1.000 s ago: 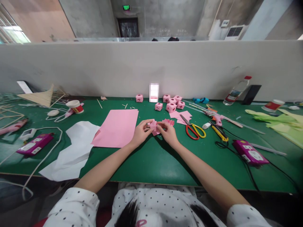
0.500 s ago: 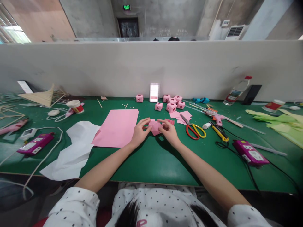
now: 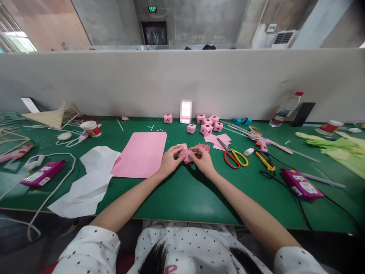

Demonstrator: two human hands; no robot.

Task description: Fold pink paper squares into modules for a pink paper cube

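Observation:
My left hand (image 3: 169, 161) and my right hand (image 3: 203, 160) meet over the green table (image 3: 176, 194), both pinching a small folded pink paper piece (image 3: 186, 154) held just above the surface. The fingers of both hands are closed on its edges. A large pink paper sheet (image 3: 142, 154) lies flat just left of my left hand. More small pink paper squares (image 3: 218, 140) lie beyond my right hand. Several finished pink paper cubes (image 3: 207, 125) stand near the back partition.
Red-and-yellow scissors (image 3: 235, 156), a yellow utility knife (image 3: 265, 161) and a pink glue gun (image 3: 261, 143) lie to the right. Purple power strips sit at right (image 3: 301, 184) and left (image 3: 42, 174). White paper (image 3: 91, 182) lies front left; green paper (image 3: 339, 146) far right; a bottle (image 3: 285, 110) by the partition.
My fingers have shifted on the pink piece, folding it tighter; it looked more spread out half a second ago. The hands stay in the same spot.

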